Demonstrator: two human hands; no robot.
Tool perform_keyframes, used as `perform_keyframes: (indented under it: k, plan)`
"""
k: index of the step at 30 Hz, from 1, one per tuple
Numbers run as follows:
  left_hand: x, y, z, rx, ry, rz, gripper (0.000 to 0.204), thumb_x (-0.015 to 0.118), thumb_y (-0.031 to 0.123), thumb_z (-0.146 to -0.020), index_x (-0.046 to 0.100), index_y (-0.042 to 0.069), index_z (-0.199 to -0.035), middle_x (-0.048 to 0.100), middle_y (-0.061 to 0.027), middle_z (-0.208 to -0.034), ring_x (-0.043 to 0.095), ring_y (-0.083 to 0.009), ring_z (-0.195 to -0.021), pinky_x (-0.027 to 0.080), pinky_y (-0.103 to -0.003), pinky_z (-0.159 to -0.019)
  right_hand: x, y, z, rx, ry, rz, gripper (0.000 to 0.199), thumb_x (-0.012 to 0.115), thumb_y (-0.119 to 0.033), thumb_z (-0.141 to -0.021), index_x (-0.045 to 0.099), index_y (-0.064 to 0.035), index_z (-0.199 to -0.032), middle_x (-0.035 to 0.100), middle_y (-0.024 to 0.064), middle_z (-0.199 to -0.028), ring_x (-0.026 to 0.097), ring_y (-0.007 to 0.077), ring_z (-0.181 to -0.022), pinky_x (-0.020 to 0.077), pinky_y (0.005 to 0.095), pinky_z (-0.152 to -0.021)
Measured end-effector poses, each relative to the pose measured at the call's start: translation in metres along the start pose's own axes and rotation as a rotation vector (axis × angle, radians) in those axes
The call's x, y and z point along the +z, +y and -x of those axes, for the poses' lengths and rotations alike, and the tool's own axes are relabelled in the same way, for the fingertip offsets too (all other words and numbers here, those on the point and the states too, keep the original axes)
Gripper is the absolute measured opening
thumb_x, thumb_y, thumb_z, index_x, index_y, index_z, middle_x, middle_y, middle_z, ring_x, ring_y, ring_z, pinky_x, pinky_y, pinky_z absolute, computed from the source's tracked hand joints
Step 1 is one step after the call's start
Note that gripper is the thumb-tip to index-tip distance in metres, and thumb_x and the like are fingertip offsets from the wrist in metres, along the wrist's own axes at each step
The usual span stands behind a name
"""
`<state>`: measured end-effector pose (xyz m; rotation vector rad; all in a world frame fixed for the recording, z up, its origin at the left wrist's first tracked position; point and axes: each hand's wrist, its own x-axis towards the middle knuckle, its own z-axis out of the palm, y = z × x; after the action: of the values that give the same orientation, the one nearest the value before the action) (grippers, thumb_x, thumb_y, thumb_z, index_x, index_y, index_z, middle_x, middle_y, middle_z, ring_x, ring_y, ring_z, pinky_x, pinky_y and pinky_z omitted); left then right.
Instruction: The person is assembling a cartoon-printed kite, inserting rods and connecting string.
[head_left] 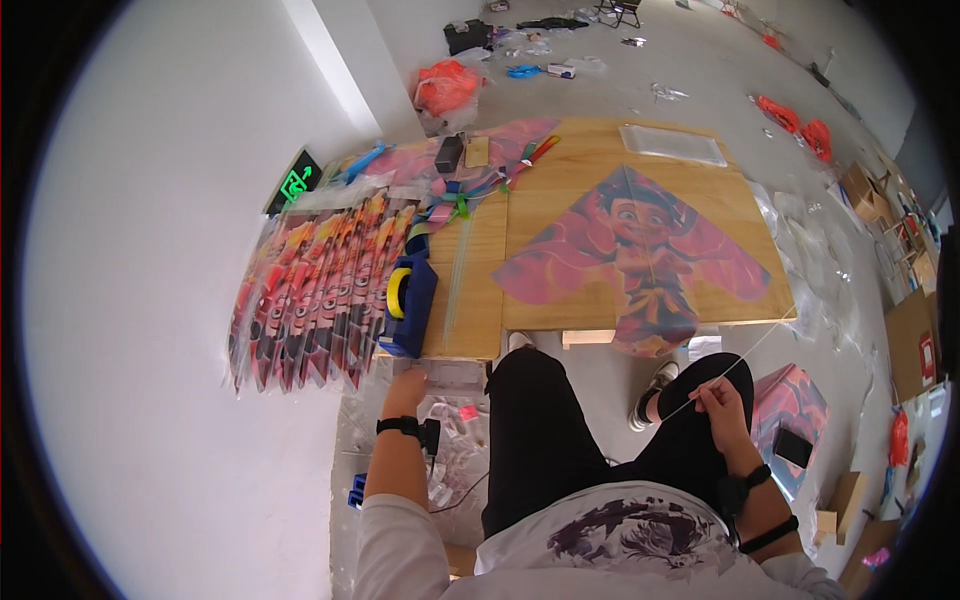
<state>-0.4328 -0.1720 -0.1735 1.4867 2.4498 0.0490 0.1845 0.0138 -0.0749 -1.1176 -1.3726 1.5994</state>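
My right hand (722, 408) is closed on a thin pale rod (745, 352), which slants up to the right past the table's front corner. Over the right part of the wooden table (570, 145) lies a flat kite (640, 235) printed with a cartoon figure, its tail hanging over the front edge. My left hand (408, 385) reaches down just below the table's front left edge, beside a clear shallow box (455, 378); its fingers cannot be made out. Above it stands a blue tape dispenser (418, 315) with a yellow roll. Several thin rods (459, 270) lie next to the dispenser.
Folded printed kites in clear sleeves (315, 290) overhang the table's left side. Colourful ribbons (460, 205), a black block (449, 153) and a clear plastic packet (674, 145) lie farther back. A phone (793, 447) rests on another kite (790, 400) at my right. Cardboard boxes (908, 345) stand beyond.
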Motion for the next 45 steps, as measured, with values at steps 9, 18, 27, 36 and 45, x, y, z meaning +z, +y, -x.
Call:
perform_keyframes:
  k: [9,18,27,36,45]
  plan:
    - [0.023,-0.002,-0.029,0.012,-0.077,-0.123,0.018,0.06,0.015,-0.087,0.074,0.012,-0.098,0.073,-0.0173,-0.105,0.07,-0.0351,-0.101,0.056,-0.049,-0.086,0.003,-0.004,0.001,0.036,-0.009,-0.017,0.004,0.06,-0.007,-0.101,0.059,-0.0034,-0.101,0.072,0.0097,-0.095,0.06,0.0088,-0.074,0.0491,0.0232,-0.074]
    - [0.033,0.005,-0.036,0.03,-0.047,-0.234,0.02,0.059,0.005,-0.086,0.073,0.004,-0.1,0.072,-0.021,-0.106,0.07,-0.0358,-0.103,0.058,-0.045,-0.089,0.003,-0.006,0.001,0.051,0.036,0.023,0.003,0.06,-0.006,-0.1,0.059,-0.0038,-0.098,0.072,0.0088,-0.095,0.061,0.0086,-0.076,0.0509,0.0232,-0.073]
    - [0.046,-0.002,-0.041,-0.09,-0.09,-0.438,0.018,0.063,0.013,-0.089,0.078,0.009,-0.1,0.075,-0.0143,-0.108,0.073,-0.0278,-0.102,0.059,-0.038,-0.087,0.01,-0.013,-0.003,0.078,0.004,-0.015,0.002,0.059,-0.004,-0.1,0.059,-0.0021,-0.099,0.072,0.0089,-0.095,0.061,0.0096,-0.077,0.0512,0.0239,-0.074]
    - [0.031,0.013,-0.038,-0.158,-0.153,-0.39,0.02,0.064,0.016,-0.09,0.078,0.009,-0.102,0.075,-0.0139,-0.111,0.072,-0.028,-0.106,0.058,-0.037,-0.089,0.006,-0.008,-0.003,0.089,0.012,-0.039,0.002,0.059,-0.003,-0.1,0.06,-0.0017,-0.1,0.072,0.0089,-0.094,0.062,0.0097,-0.077,0.0513,0.0235,-0.074]
    - [0.018,-0.003,-0.033,0.028,-0.138,0.139,0.013,0.07,0.004,-0.081,0.073,0.004,-0.094,0.075,-0.0147,-0.091,0.073,-0.0285,-0.089,0.057,-0.038,-0.08,0.006,-0.008,-0.003,0.058,0.022,-0.028,0.004,0.061,-0.007,-0.1,0.06,-0.0039,-0.097,0.072,0.0081,-0.093,0.06,0.0084,-0.075,0.0498,0.0235,-0.073]
